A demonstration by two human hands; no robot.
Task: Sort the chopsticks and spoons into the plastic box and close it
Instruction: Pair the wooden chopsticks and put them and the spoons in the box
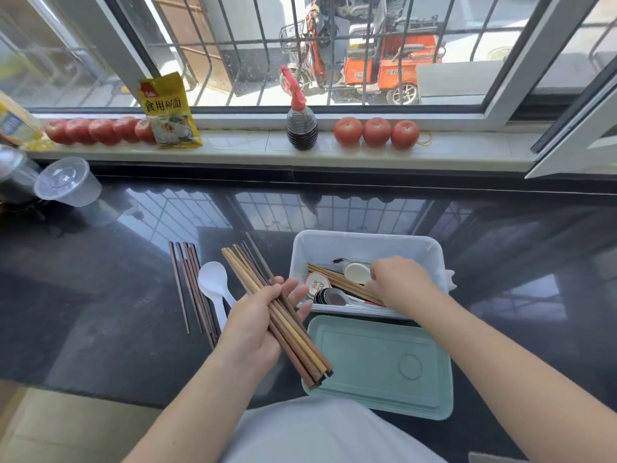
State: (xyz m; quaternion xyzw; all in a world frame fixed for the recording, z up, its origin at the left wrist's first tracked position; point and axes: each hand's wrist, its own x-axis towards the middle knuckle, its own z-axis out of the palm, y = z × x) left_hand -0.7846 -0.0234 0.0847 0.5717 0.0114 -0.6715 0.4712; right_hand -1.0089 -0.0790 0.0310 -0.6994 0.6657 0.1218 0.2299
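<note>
My left hand [257, 324] grips a bundle of wooden chopsticks [248, 274] above the dark counter, left of the white plastic box [364, 240]. My right hand [399, 282] reaches into the box, its fingers on light chopsticks [337, 279] lying inside among several spoons [317, 285]. The box's pale green lid [377, 365] lies flat on the counter in front of the box. Dark chopsticks [188, 282] lie loose on the counter at the left. Two white plastic spoons [213, 284] rest beside them.
The window sill behind holds tomatoes [376, 132], a dark sauce bottle [301, 123] with a red cap and a yellow packet [168, 111]. A clear plastic tub [66, 182] lies at the far left. Black glossy counter [500, 262] surrounds the box.
</note>
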